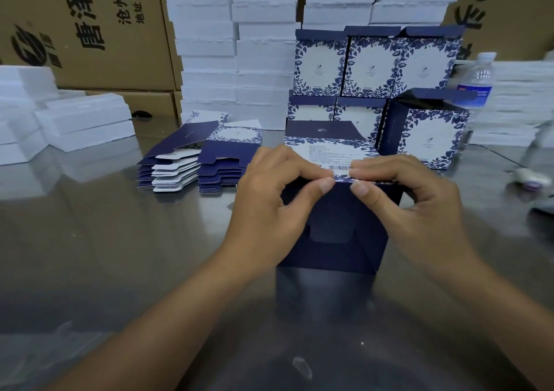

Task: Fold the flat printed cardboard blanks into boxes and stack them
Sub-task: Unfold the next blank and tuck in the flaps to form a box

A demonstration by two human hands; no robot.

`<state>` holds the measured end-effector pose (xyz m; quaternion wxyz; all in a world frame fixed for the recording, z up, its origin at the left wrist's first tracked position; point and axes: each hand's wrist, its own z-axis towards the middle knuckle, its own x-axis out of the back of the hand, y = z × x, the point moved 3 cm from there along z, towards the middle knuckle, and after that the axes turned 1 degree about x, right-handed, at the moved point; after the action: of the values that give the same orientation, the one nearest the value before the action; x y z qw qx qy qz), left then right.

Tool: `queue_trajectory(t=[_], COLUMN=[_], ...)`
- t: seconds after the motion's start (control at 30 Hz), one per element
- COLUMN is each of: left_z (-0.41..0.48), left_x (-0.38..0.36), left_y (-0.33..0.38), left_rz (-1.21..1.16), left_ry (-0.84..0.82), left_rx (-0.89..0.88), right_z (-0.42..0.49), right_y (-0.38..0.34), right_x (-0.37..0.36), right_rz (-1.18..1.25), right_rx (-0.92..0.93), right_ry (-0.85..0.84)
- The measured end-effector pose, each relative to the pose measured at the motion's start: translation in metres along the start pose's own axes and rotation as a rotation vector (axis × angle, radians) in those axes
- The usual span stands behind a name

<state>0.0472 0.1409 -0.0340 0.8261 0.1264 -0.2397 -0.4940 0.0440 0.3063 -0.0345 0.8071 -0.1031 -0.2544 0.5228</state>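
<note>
Grip: left hand point(269, 210) and right hand point(419, 210) pinch top edge of half-folded navy box point(332, 246), thumbs nearly meeting, mid tabletop point(105, 255); flat blanks point(180, 168) back-left, finished boxes point(374, 63) close behind, open room nearside.

Water bottle point(479, 81) blurred, box point(329, 249) label print unreadable; right-edge object point(527, 177) smeared
</note>
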Motion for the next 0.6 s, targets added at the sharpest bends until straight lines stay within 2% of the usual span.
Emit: queue_trajectory(t=[0.13,0.33,0.43,0.6], left_z=[0.001,0.004,0.005,0.005], left_x=[0.005,0.004,0.007,0.012], left_y=[-0.004,-0.005,-0.010,-0.026], left_rz=[-0.057,-0.039,-0.065,-0.188], left_ry=[-0.030,-0.044,-0.061,-0.093], left_rx=[0.050,0.044,0.047,0.166], right_z=[0.001,0.001,-0.002,-0.003], right_y=[0.003,0.006,0.013,0.019], right_x=[0.000,0.000,0.002,-0.002], right_rz=[0.069,0.095,0.156,0.248], right_rx=[-0.077,-0.080,-0.139,-0.202], right_ry=[-0.010,-0.021,0.007,0.027])
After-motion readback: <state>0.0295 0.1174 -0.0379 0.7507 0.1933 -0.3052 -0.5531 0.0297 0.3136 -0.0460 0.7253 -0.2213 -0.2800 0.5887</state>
